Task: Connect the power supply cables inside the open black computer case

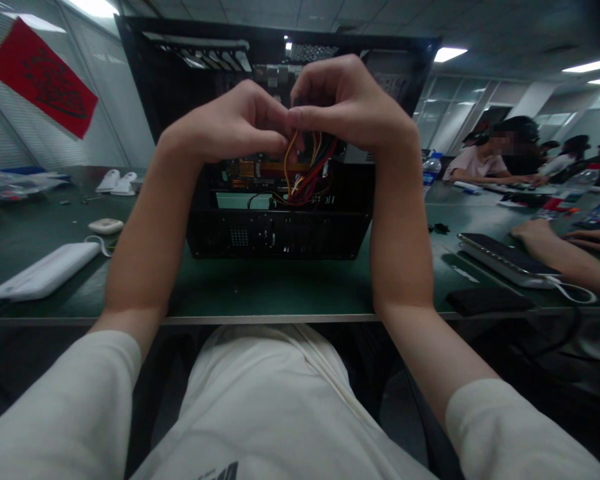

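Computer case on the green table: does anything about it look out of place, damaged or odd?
Nothing looks damaged or spilled. The computer case stands open on the table, and a loose tangle of red, yellow and black wires rises from inside it to the left hand and right hand, which pinch it.

Computer case (280,233): matt black perforated metal. Wires (313,173): glossy plastic insulation. Table (260,287): smooth matt green mat. Power bank (45,270): white plastic.

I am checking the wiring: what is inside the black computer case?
Red, yellow and black wires and a circuit board. The left hand and right hand hide the wire ends.
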Demonstrator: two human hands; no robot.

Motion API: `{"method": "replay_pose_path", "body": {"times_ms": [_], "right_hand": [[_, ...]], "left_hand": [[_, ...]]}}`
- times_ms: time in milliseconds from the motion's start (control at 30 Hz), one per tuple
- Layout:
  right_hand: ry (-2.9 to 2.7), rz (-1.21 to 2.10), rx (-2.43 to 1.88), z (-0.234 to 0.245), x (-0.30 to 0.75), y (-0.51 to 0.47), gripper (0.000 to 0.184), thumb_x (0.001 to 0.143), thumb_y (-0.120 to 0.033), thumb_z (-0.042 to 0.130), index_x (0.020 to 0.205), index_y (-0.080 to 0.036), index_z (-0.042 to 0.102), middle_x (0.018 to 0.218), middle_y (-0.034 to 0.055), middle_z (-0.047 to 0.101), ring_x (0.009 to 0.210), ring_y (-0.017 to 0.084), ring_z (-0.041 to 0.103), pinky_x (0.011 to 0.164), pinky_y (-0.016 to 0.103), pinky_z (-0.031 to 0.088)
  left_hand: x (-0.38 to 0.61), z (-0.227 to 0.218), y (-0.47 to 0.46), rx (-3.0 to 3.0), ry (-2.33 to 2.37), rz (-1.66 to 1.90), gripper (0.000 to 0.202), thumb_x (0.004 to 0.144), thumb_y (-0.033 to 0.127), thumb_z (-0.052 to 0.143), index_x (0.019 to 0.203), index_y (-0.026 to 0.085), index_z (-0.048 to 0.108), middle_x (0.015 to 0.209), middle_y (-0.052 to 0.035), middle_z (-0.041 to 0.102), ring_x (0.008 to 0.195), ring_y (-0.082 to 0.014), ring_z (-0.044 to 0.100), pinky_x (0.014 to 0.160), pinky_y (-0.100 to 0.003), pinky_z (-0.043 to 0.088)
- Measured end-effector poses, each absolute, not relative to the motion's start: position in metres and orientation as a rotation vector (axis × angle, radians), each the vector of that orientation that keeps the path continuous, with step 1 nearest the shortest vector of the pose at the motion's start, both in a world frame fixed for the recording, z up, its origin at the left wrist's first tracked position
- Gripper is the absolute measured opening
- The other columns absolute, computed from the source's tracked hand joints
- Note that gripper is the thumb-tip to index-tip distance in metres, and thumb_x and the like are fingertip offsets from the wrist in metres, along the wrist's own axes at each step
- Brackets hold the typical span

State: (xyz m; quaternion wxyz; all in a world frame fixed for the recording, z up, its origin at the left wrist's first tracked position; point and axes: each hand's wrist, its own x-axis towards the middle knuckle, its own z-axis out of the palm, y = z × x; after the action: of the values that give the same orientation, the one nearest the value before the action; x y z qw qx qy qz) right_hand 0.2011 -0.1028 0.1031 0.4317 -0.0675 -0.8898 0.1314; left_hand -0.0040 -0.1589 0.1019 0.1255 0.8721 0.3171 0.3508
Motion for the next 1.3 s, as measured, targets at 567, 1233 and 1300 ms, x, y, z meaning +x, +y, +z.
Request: {"method": "replay_pose_path", "body": {"times_ms": [567,1233,1300], "right_hand": [[-2.282,0.269,-0.189,0.106,0.201,-0.109,0.038,0.063,-0.060,0.085,0.070,-0.027,0.068,0.068,0.0002,0.064,0.063,0.016,0.054,0.056,0.031,0.038],[-2.137,0.016,-0.317,0.106,0.198,-0.102,0.045,0.088,-0.059,0.066,0.059,-0.025,0.060,0.057,-0.0005,0.054,0.053,0.014,0.038,0.054,0.033,0.024],[-2.157,0.006,-0.344,0.106,0.198,-0.102,0.045,0.088,-0.059,0.065,0.059,-0.025,0.059,0.056,-0.0007,0.054,0.054,0.014,0.038,0.055,0.033,0.025]], "left_hand": [[-0.012,0.102,-0.151,2.630,0.801,0.861,0.023,0.084,0.022,0.072,0.101,0.009,0.079,0.091,-0.0042,0.079,0.078,-0.0111,0.067,0.072,-0.021,0.049],[0.003,0.097,-0.151,2.553,0.961,1.231,0.024,0.087,0.029,0.066,0.083,0.009,0.078,0.075,-0.0034,0.074,0.070,-0.0107,0.063,0.072,-0.027,0.048],[0.001,0.097,-0.148,2.503,0.953,1.206,0.023,0.087,0.029,0.067,0.087,0.009,0.078,0.077,-0.0034,0.075,0.071,-0.0105,0.063,0.074,-0.028,0.050]]}}
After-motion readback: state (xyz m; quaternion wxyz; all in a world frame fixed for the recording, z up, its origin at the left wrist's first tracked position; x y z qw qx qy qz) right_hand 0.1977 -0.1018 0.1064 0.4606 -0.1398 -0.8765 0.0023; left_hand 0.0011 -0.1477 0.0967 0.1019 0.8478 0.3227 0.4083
